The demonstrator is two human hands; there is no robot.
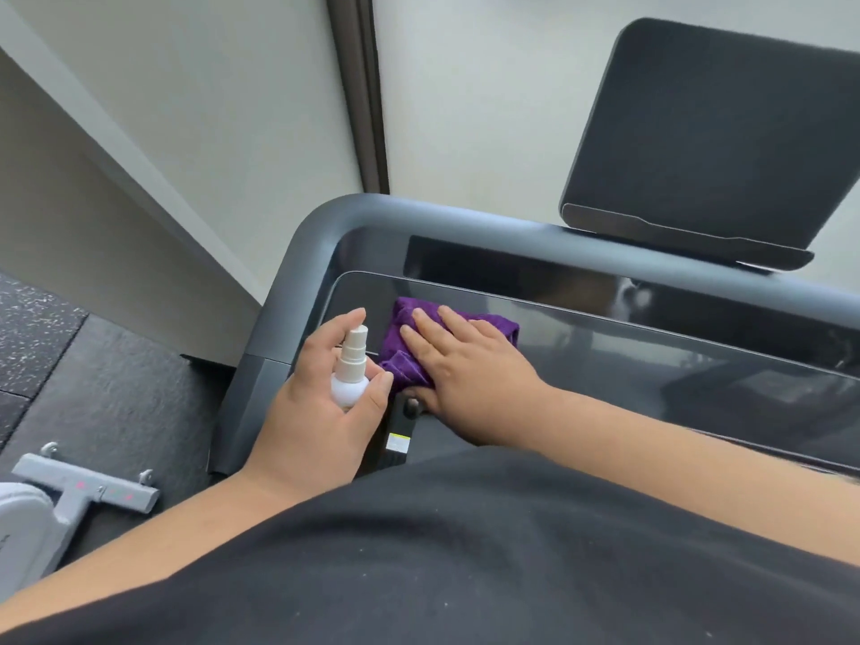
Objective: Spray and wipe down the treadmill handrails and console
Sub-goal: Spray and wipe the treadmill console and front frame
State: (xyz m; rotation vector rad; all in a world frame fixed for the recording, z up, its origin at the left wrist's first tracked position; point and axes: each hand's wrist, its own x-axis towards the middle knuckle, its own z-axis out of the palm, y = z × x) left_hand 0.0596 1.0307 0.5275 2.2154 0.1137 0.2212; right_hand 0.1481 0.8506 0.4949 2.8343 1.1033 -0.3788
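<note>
Both hands busy: right hand (pixel 458 360) lying flat, fingers straight, pressing purple cloth (pixel 405 346) onto glossy console (pixel 605 346) near its left end. Left hand (pixel 321 393) gripping white spray bottle (pixel 350 370) just beside cloth. Grey handrail (pixel 298 272) curving around console corner.

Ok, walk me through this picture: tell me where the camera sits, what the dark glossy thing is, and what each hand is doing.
The camera is worn on the person's head and looks down past their black shirt, so both arms reach away from you.

The dark glossy panel is the treadmill console, with a grey handrail curving round its left corner. The upright dark slab at top right is a screen.

The left hand holds a small white spray bottle in a curled grip, nozzle up. The right hand lies flat, fingers straight, pressing a purple cloth onto the console's left end.

The grey object at bottom left is other gym equipment on the dark floor mat.
</note>
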